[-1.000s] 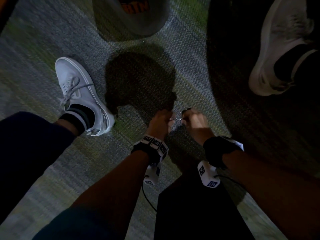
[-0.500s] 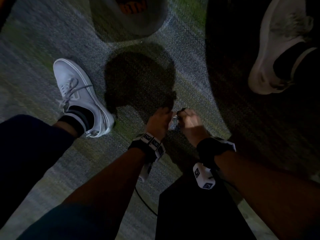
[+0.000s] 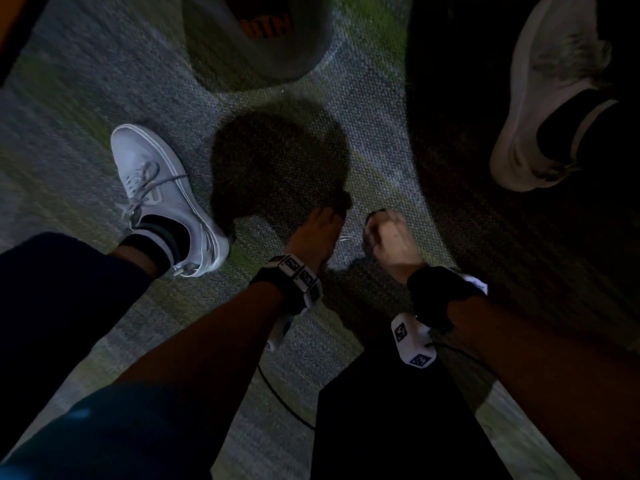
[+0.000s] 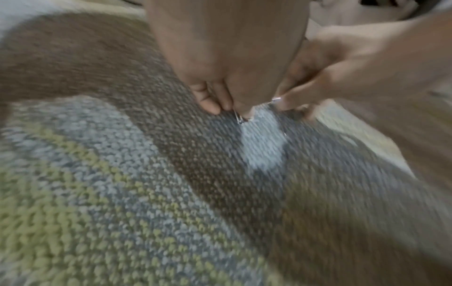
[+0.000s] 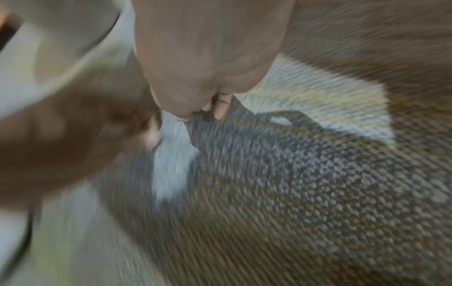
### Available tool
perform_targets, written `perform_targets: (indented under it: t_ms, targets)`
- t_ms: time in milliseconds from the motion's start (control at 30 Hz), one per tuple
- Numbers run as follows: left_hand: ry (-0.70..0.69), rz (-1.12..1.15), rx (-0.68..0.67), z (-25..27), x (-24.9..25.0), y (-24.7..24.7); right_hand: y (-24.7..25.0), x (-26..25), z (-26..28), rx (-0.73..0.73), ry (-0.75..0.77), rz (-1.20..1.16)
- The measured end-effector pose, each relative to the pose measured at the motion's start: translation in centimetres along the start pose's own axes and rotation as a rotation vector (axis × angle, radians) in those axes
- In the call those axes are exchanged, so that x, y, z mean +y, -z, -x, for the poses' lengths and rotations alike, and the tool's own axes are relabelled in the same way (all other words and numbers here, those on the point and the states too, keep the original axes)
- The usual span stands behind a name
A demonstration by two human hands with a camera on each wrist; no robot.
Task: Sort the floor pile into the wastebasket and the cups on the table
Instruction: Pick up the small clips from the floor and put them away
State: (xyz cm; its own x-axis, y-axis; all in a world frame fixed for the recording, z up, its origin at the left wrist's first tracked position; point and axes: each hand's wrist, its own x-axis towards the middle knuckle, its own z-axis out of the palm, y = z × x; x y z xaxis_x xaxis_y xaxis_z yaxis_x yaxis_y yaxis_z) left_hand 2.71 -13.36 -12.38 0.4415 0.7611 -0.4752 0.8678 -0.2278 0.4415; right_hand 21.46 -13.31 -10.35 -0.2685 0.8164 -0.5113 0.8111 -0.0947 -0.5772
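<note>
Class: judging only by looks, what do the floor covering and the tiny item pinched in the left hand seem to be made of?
Floor covering: looks like woven or looped textile carpet, matte, with nubby grey, brown and yellow-green bands. Tiny item, pinched by the left hand: probably thin metal wire, perhaps a paper clip or pin, since it glints silver; blur leaves that open.

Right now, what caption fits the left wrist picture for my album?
Left hand pinching a small metal clip off the carpet, right hand close beside.
</note>
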Motion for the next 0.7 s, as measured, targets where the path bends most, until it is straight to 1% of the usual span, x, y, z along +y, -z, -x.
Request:
perform_targets:
  t_ms: [67, 100, 133, 200, 233, 367, 467, 533, 600, 667, 700]
  targets:
    - [0.144, 0.04, -0.055, -0.2, -0.5, 1.0, 1.7, 0.9, -0.1, 0.094, -0.159, -0.116]
    - [0.189, 0.067, -0.063, -0.3, -0.5, 1.7, 2.3, 1.2, -0.1, 0.109, -0.24, -0.162]
    - [0.251, 0.118, -0.055, -0.4, -0.3, 2.4, 3.0, 1.3, -0.1, 0.112, -0.283, -0.185]
    - [0.357, 0.311, -0.01, -0.1, 0.2, 3.5, 3.7, 0.8, -0.1, 0.086, -0.289, -0.186]
    - [0.386, 0.353, -0.016, -0.1, 0.4, 3.7, 3.8, 0.3, -0.1, 0.053, -0.268, -0.176]
    - [0.326, 0.33, -0.072, 0.9, 1.4, 4.1, 2.8, -1.9, 0.2, -0.08, -0.2, -0.136]
    - [0.208, 0.289, -0.073, 1.3, 1.6, 3.4, 2.4, -2.7, 1.1, -0.157, -0.149, -0.009]
    - [0.142, 0.244, -0.086, 1.5, 1.5, 2.3, 1.9, -2.1, 1.4, -0.214, -0.131, 0.098]
    - [0.067, 0.154, -0.095, 1.6, 1.1, 1.4, 0.9, -1.0, 1.1, -0.214, -0.067, 0.127]
    - [0.041, 0.052, -0.114, 1.7, 0.9, 1.4, -0.1, 0.2, 0.5, -0.222, -0.046, 0.159]
    - [0.002, -0.011, -0.102, 1.7, 0.9, 1.6, -0.5, 0.5, 0.3, -0.236, -0.047, 0.172]
